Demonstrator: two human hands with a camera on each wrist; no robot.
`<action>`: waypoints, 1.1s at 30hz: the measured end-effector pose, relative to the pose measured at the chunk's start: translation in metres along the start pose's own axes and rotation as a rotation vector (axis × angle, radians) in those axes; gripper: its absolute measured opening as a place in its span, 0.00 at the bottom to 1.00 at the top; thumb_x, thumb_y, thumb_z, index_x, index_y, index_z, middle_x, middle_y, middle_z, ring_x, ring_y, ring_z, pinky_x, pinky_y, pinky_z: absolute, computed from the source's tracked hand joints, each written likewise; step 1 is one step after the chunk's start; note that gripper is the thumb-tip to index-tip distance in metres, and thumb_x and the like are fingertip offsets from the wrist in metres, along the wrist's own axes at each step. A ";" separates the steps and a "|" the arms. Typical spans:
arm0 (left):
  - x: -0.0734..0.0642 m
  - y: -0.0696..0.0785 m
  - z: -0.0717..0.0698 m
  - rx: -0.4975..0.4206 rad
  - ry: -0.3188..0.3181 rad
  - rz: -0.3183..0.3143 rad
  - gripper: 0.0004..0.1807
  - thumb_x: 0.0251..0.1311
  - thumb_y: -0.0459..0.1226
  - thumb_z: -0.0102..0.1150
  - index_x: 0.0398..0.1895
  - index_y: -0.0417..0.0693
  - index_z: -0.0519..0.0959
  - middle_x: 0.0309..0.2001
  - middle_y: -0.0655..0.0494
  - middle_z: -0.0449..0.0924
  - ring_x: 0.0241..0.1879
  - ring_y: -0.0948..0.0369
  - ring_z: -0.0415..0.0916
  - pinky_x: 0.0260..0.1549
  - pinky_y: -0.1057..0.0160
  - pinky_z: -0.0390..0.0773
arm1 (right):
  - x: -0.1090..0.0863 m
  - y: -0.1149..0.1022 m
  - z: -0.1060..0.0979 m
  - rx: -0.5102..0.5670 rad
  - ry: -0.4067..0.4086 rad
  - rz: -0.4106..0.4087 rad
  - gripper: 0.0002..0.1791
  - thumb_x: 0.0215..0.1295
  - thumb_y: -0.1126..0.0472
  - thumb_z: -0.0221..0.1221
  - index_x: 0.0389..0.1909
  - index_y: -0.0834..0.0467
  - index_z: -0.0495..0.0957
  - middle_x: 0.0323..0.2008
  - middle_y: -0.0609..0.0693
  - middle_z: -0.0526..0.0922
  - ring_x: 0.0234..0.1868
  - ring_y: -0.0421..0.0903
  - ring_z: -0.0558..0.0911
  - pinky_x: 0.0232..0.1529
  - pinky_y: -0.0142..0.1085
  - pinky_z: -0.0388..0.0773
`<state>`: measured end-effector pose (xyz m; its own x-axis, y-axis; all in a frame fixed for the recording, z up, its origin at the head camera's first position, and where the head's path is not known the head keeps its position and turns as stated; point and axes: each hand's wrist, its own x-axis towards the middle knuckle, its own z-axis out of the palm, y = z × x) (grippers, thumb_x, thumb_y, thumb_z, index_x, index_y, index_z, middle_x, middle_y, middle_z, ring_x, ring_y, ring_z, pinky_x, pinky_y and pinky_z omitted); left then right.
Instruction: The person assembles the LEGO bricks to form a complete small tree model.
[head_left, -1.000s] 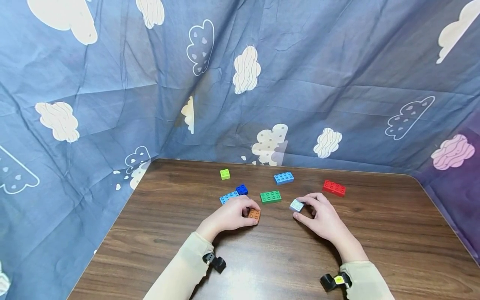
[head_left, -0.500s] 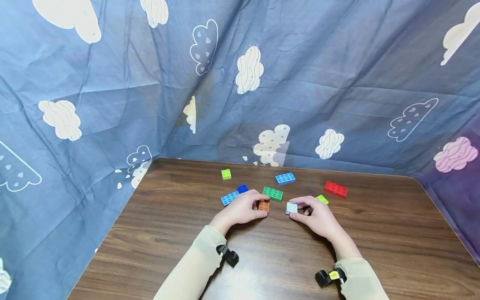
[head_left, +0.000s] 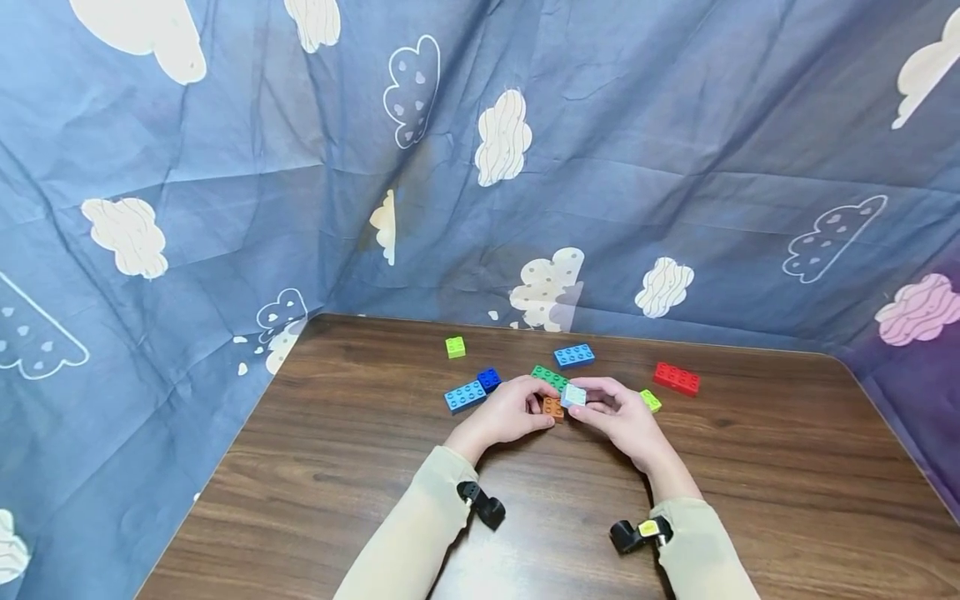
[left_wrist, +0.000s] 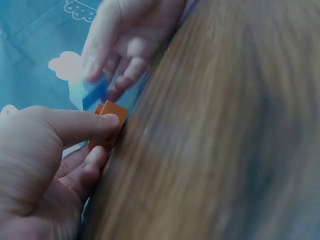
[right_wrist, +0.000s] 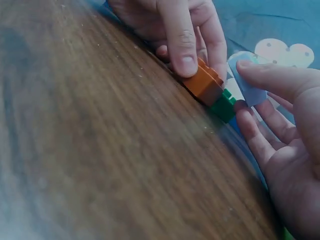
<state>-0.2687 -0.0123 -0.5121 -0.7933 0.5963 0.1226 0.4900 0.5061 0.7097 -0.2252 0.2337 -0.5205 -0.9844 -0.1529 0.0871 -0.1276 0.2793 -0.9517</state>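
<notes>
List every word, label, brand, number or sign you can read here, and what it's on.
No text is readable in any view.
Yellow label on the black wrist device by the right sleeve: too small to read.
Orange brick, pale blue brick: no legible lettering.

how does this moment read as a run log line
left hand: pinches orange brick | right hand: holds pale blue brick above table | orange brick: apart from pale blue brick

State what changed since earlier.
The left hand moved the square orange plastic brick rightward, the right hand the square pale-blue plastic brick leftward, bringing them closer. The rectangular green plastic brick turned. Both grips stayed; the rectangular red plastic brick didn't move.
</notes>
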 end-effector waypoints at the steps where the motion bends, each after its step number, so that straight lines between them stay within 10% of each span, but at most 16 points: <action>1: -0.001 0.000 0.001 0.005 0.001 0.009 0.20 0.67 0.38 0.78 0.60 0.50 0.86 0.39 0.63 0.80 0.36 0.71 0.75 0.38 0.72 0.77 | 0.001 0.001 0.001 -0.005 -0.005 -0.006 0.26 0.71 0.60 0.74 0.68 0.57 0.82 0.59 0.62 0.83 0.53 0.44 0.85 0.53 0.27 0.83; 33: 0.000 -0.015 -0.001 -0.134 0.020 0.013 0.20 0.63 0.38 0.81 0.56 0.48 0.86 0.40 0.60 0.82 0.35 0.71 0.79 0.39 0.69 0.81 | 0.005 0.000 0.015 -0.147 -0.027 -0.127 0.20 0.71 0.59 0.75 0.61 0.53 0.87 0.50 0.53 0.89 0.46 0.47 0.83 0.41 0.32 0.78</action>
<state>-0.2760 -0.0206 -0.5217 -0.7950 0.5889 0.1456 0.4487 0.4095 0.7943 -0.2278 0.2185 -0.5245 -0.9560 -0.2207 0.1934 -0.2684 0.3913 -0.8803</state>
